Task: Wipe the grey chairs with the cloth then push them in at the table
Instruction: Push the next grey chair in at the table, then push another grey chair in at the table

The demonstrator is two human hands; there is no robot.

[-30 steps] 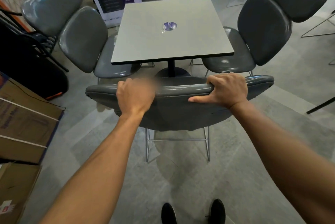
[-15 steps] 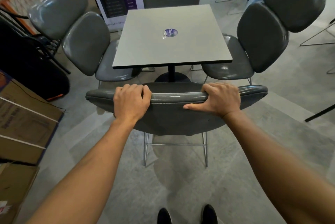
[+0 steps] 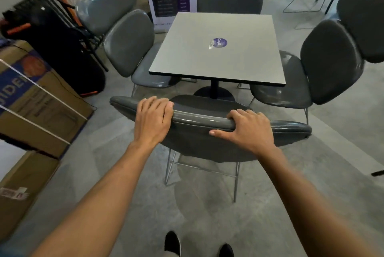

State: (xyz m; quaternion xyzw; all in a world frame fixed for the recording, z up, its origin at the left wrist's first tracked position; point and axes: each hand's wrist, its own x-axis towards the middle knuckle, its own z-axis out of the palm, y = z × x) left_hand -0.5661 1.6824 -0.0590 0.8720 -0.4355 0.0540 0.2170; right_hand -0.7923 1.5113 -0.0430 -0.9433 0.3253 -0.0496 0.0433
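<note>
While hands grip chair (image 3: 199, 144) (boxes (image 3: 35, 98) closed).

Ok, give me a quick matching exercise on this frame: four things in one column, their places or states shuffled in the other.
Things:
1. left hand
2. round purple sticker
3. cardboard boxes
4. black shoes

Places or states:
A. on the floor at the left edge of view
B. on the grey table top
C. at the bottom of view, behind the near chair
D. gripping the top edge of the near chair's backrest

Pairs: 1-D, 2-B, 3-A, 4-C
</note>
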